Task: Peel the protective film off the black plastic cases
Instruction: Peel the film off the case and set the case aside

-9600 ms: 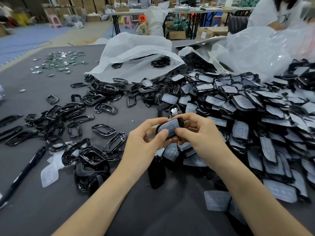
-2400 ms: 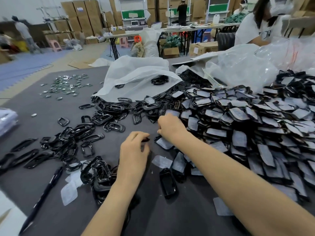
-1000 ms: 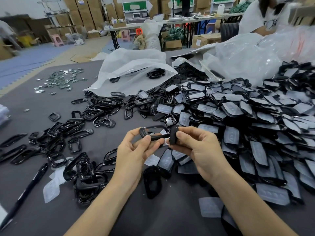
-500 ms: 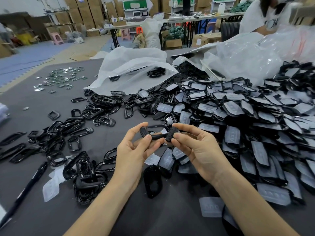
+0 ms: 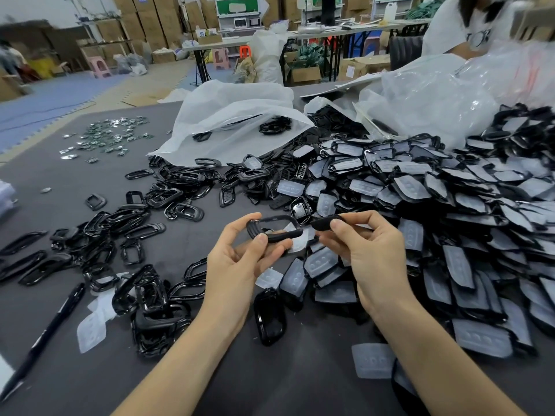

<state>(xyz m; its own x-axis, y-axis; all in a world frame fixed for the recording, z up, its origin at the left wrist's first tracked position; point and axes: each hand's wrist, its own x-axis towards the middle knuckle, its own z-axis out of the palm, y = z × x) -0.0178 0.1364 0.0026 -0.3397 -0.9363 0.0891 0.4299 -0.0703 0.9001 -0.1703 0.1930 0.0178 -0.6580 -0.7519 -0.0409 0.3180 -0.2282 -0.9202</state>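
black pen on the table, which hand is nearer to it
Left. The left hand is right of the black pen; the right hand is farther right, past the left hand.

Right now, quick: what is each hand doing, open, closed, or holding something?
Left hand: closed, pinching a black frame.
Right hand: closed, pinching a black case piece.
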